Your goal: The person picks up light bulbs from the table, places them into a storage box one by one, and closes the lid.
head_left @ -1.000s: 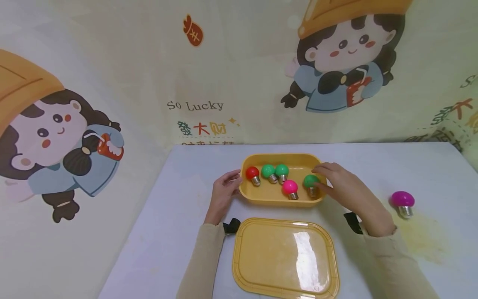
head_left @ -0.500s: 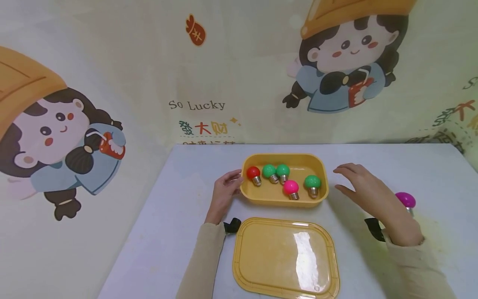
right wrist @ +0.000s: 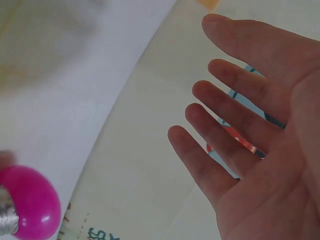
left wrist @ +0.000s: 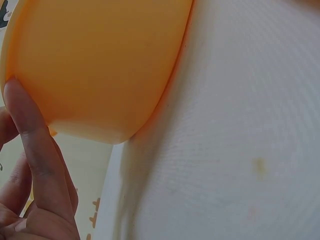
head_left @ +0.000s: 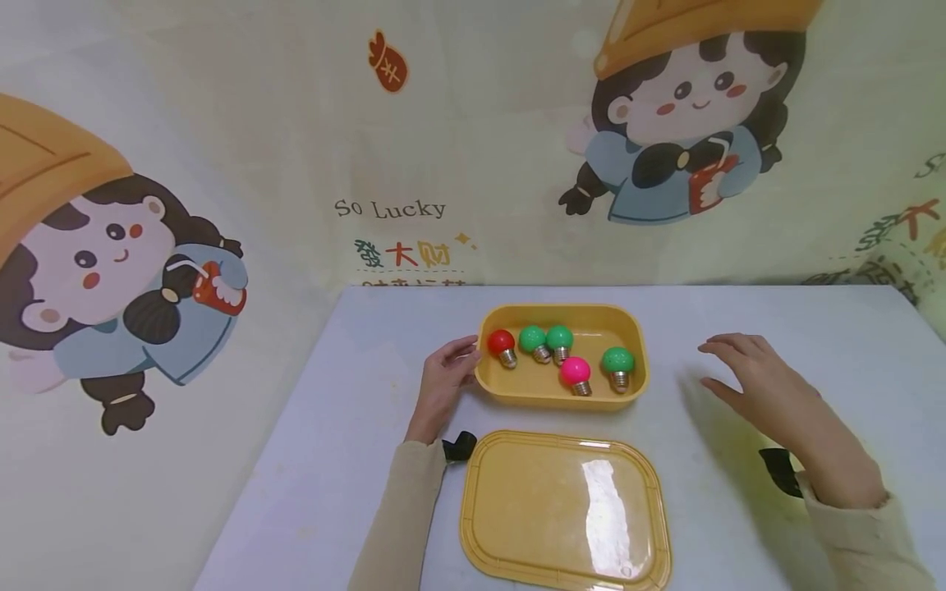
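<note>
A yellow plastic box (head_left: 562,402) holds several light bulbs: a red bulb (head_left: 501,343) at left, two green bulbs side by side, a pink bulb (head_left: 575,371) in front of them and another green bulb (head_left: 617,361) near the right end. My left hand (head_left: 445,376) rests at the box's left end; in the left wrist view, a fingertip touches its outer wall (left wrist: 100,65) near the rim. My right hand (head_left: 769,390) hovers right of the box, fingers spread and holding nothing. A magenta bulb (right wrist: 35,202) shows in the right wrist view; in the head view, the right arm hides it.
A flat yellow lid (head_left: 539,509) lies on the white table (head_left: 310,460) just in front of the box. Behind the table's far edge rises a wall covering (head_left: 502,148) printed with cartoon figures.
My right hand has let go of the green bulb at the box's right end and moved away to the right, over the magenta bulb. The left hand has stayed at the box.
</note>
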